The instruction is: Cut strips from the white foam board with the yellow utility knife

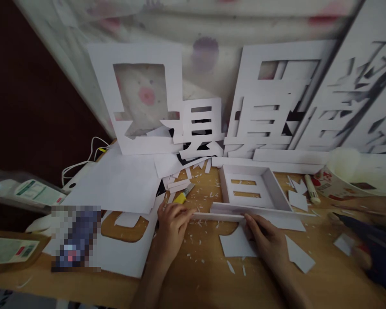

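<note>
One narrow white strip (217, 217) lay level across the near side of the worktop (202, 279), in front of me. The left hand (173, 221) had its fingers drawn in narrow, pinching the strip's left end; the right hand (267, 240) pinched it farther along, thumb and fingers close together. Just beyond stood a shallow white box (266, 195), its raised walls around a base with two slots. White offcuts (238, 241) lay beneath and beside the right hand, and small slivers were scattered about. A yellow-handled cutter (181, 197) rested near the left hand, past its knuckles. To the right of the box I saw a pale stick (312, 189) and a patterned bowl (334, 182). At the far right was a dark blue tool (373, 244), too blurred to make out well. White cut-out panels (148, 53) leaned against a spotted curtain (206, 17) behind.
</note>
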The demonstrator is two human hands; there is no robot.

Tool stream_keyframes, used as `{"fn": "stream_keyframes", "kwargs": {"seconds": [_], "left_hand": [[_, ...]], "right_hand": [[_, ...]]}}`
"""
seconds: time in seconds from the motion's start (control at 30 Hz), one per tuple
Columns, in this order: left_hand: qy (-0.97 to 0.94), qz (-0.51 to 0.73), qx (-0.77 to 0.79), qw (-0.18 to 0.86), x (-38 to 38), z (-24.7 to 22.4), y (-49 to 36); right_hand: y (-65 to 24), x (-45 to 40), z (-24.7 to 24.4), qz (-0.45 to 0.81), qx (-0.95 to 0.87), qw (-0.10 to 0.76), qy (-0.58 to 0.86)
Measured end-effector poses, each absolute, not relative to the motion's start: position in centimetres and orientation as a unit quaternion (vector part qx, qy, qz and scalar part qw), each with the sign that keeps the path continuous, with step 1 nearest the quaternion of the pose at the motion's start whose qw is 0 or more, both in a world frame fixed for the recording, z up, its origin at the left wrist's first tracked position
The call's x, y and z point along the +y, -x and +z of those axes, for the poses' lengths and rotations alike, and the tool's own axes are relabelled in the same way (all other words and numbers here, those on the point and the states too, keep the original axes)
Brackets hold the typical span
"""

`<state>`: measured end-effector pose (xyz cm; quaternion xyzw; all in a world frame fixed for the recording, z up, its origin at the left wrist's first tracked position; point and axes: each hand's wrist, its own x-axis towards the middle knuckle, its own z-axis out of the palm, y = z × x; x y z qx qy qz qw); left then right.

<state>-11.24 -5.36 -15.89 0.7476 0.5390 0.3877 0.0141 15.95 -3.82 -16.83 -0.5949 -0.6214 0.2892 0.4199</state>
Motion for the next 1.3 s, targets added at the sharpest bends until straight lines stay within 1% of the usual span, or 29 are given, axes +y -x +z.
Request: {"fn": "stream_keyframes", "kwargs": {"seconds": [0.67,1.3], "left_hand": [[-0.742,0.416,0.525,0.015,-5.22,-16.26,11.31],[-0.752,0.403,0.521,0.012,-5.13,-16.57,11.54]], "right_hand": [[-15.97,-3.85,-17.06,0.277,-0.637,0.416,0.587],[-16.09,-3.81,-17.49,0.255,-0.649,0.425,0.578]]}}
